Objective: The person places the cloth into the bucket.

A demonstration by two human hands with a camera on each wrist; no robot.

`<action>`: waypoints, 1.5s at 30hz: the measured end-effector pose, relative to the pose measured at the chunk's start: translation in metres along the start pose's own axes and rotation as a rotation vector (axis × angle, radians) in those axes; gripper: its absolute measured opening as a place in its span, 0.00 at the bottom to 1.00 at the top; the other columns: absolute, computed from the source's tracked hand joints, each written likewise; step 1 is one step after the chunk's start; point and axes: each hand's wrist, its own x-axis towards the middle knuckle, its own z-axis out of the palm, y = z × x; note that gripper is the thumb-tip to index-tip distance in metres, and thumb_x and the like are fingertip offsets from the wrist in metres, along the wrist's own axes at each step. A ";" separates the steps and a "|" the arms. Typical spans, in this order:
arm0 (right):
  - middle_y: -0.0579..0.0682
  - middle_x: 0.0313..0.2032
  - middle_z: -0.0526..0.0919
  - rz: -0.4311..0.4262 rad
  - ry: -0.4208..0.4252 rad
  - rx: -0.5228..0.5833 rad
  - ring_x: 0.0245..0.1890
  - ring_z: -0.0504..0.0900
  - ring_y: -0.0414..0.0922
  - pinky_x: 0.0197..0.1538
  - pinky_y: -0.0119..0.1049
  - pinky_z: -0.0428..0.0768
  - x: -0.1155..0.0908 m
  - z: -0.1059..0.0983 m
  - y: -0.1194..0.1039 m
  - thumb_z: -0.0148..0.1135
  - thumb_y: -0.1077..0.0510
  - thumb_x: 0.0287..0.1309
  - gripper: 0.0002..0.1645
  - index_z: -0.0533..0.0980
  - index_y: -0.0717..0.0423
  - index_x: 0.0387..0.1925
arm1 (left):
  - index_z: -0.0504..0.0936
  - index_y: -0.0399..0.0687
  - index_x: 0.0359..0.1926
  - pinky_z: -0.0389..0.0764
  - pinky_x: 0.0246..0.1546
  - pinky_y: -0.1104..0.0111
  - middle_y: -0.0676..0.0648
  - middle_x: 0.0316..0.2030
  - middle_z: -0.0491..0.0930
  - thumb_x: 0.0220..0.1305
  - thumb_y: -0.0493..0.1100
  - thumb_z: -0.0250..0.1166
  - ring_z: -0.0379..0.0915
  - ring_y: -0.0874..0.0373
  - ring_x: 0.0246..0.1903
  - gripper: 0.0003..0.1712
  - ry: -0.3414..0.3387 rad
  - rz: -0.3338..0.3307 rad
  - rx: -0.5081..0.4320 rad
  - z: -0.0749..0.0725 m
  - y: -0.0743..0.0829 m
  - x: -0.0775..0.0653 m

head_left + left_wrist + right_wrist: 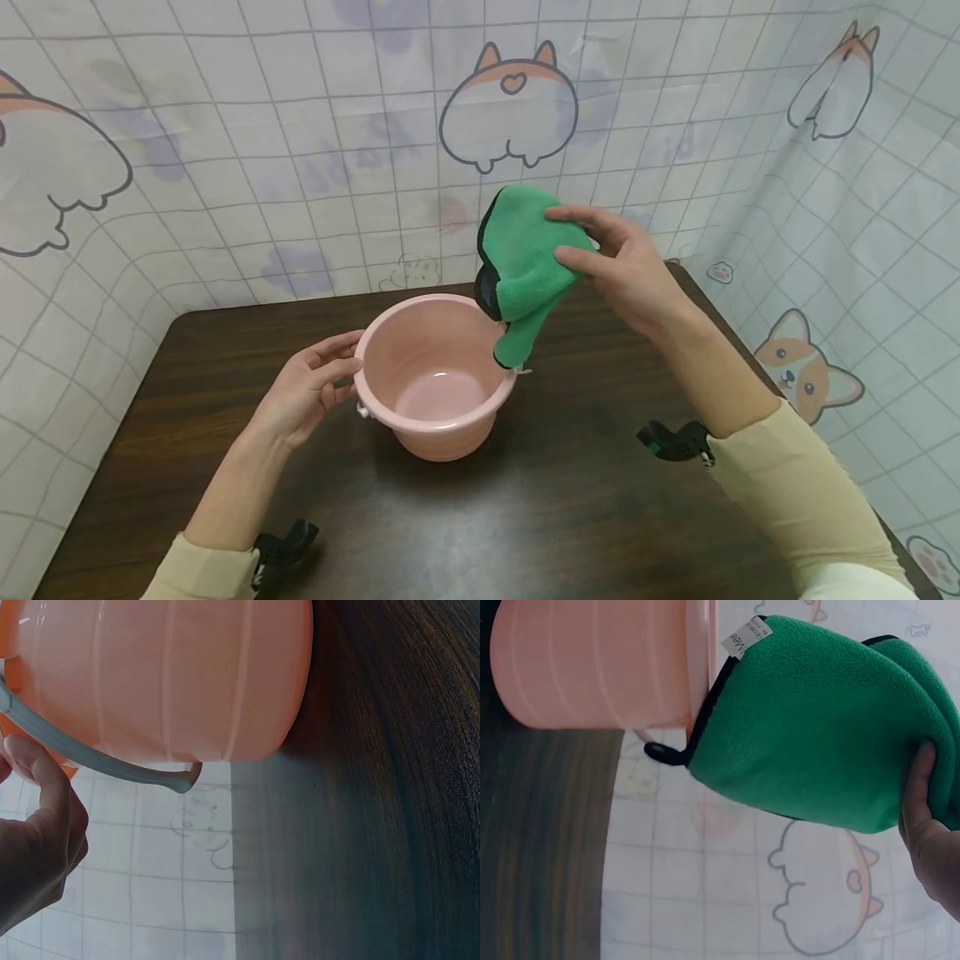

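A pink plastic bucket (445, 445) stands upright on the dark table, with nothing showing inside it in the head view. At its left rim, my left hand (300, 390) pinches the edge between thumb and fingers. The bucket's pale curved handle (105, 762) hangs down its side in the left wrist view. Above the right side of the rim, my right hand (626, 271) holds a folded green towel (528, 237) with black edging. The towel's lower end overlaps the rim from above. A white label (747, 637) and a black hanging loop (665, 754) show on the towel in the right wrist view.
The dark wood-grain table (585, 500) runs back to a tiled-pattern wall sheet (300, 150) with cartoon dogs. Another stretch of that sheet closes off the right side. Black wrist devices (671, 440) sit at both sleeves.
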 end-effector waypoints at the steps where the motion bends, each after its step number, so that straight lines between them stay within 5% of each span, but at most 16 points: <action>1: 0.54 0.68 0.70 -0.002 -0.002 0.008 0.55 0.73 0.50 0.44 0.32 0.81 0.001 0.002 0.000 0.59 0.71 0.68 0.24 0.78 0.54 0.63 | 0.64 0.31 0.72 0.84 0.44 0.69 0.46 0.54 0.77 0.73 0.34 0.64 0.80 0.60 0.43 0.32 0.000 -0.003 -0.001 0.000 0.000 0.000; 45: 0.57 0.66 0.71 -0.039 -0.189 0.134 0.58 0.74 0.55 0.55 0.42 0.81 0.021 0.065 0.009 0.63 0.64 0.65 0.23 0.78 0.53 0.62 | 0.63 0.32 0.73 0.84 0.46 0.69 0.47 0.56 0.78 0.74 0.36 0.64 0.80 0.60 0.43 0.32 -0.007 -0.023 -0.038 -0.002 -0.001 0.001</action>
